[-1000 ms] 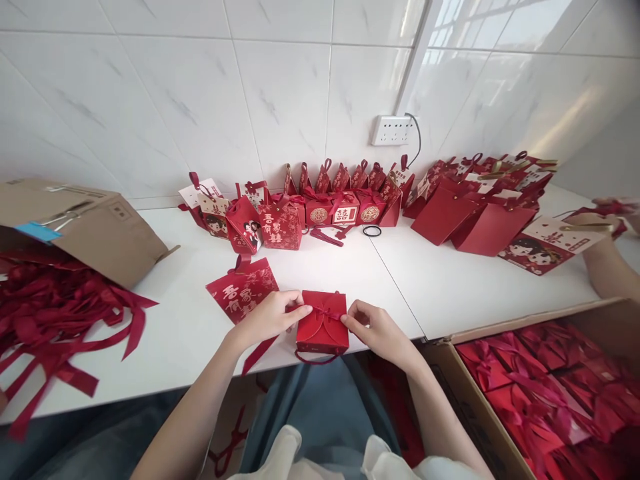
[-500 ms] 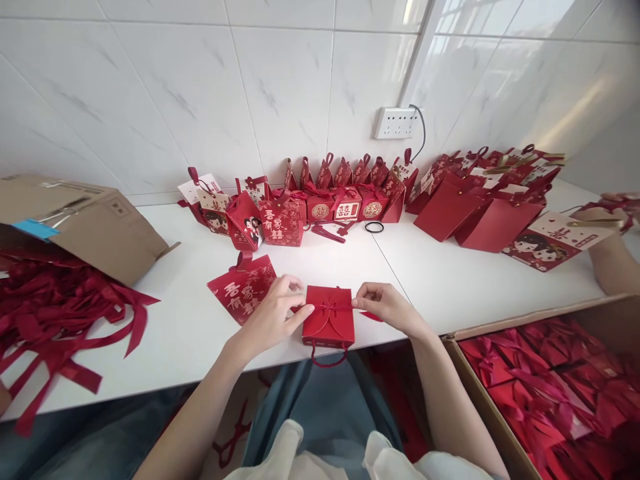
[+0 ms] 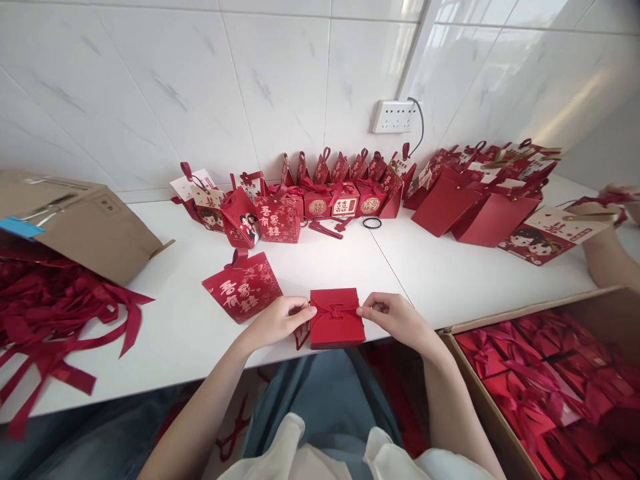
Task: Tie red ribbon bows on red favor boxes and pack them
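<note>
A small red gift box (image 3: 337, 333) lies near the table's front edge, with a thin red ribbon (image 3: 334, 311) crossing its lid and knotted in the middle. My left hand (image 3: 280, 321) pinches the ribbon at the lid's left side. At the right side my right hand (image 3: 393, 317) has thumb and finger closed on the ribbon's other end. A twisted red cord handle (image 3: 301, 335) sticks out beside the box, under my left fingers. Just behind my left hand, a printed red gift bag (image 3: 243, 287) lies on its side.
Along the wall stand several finished red boxes (image 3: 344, 200) and bags (image 3: 455, 200). An open carton (image 3: 125, 227) spills red ribbons (image 3: 75, 320) at left. Another carton (image 3: 480, 310) of red boxes is at lower right. Another person's hand (image 3: 607, 207) works at the far right.
The box has turned: its cord handle hung over the front edge and now lies at the left. Both hands have shifted slightly right, and the ribbon's knot looks tighter.
</note>
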`<state>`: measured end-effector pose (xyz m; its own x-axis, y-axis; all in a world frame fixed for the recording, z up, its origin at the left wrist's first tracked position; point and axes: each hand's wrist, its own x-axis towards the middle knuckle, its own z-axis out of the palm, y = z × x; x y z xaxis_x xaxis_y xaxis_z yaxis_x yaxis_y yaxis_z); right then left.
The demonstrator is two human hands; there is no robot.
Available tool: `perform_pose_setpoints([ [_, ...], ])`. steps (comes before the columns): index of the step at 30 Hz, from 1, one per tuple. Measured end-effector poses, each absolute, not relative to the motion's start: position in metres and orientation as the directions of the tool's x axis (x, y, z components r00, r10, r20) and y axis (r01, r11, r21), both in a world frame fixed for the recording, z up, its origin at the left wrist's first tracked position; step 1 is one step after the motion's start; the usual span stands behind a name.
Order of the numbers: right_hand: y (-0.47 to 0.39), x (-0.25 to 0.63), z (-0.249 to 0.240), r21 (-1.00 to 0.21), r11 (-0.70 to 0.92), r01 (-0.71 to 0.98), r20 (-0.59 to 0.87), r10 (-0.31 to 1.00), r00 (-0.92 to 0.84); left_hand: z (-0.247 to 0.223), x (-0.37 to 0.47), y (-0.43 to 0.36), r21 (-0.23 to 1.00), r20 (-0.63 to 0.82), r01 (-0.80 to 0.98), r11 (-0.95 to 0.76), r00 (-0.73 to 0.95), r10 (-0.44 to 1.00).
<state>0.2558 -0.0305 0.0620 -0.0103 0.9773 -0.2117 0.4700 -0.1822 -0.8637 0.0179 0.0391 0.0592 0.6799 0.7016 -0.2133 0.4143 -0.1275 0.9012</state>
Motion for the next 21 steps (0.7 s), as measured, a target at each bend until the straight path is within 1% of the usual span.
perform_pose_setpoints([
  [3, -0.025, 0.262, 0.054, -0.919, -0.221, 0.327, -0.262, 0.961, -0.089, 0.044, 0.018, 0.040, 0.957, -0.215, 0.289, 0.001, 0.711, 0.670],
  [6, -0.021, 0.265, 0.044, -0.947, -0.257, 0.192, -0.288, 0.945, -0.154, 0.027, 0.018, 0.039, 0.979, -0.202, 0.174, 0.110, 0.704, 0.681],
  [8, -0.021, 0.265, 0.038, -0.954, -0.276, 0.117, -0.293, 0.940, -0.173, 0.016, 0.019, 0.039, 0.985, -0.171, 0.113, 0.129, 0.684, 0.709],
  [11, -0.022, 0.265, 0.031, -0.957, -0.283, 0.057, -0.289, 0.939, -0.188, 0.006, 0.020, 0.039, 0.990, -0.139, 0.085, 0.111, 0.659, 0.740],
  [15, -0.021, 0.269, 0.032, -0.960, -0.274, 0.067, -0.282, 0.937, -0.208, 0.008, 0.020, 0.043, 0.991, -0.131, 0.101, 0.085, 0.666, 0.734],
  [18, -0.022, 0.274, 0.043, -0.958, -0.245, 0.149, -0.274, 0.935, -0.223, 0.020, 0.020, 0.042, 0.987, -0.148, 0.152, 0.060, 0.674, 0.724],
  [21, -0.026, 0.274, 0.064, -0.958, -0.158, 0.240, -0.225, 0.932, -0.283, 0.035, 0.019, 0.037, 0.969, -0.183, 0.246, 0.019, 0.665, 0.724],
])
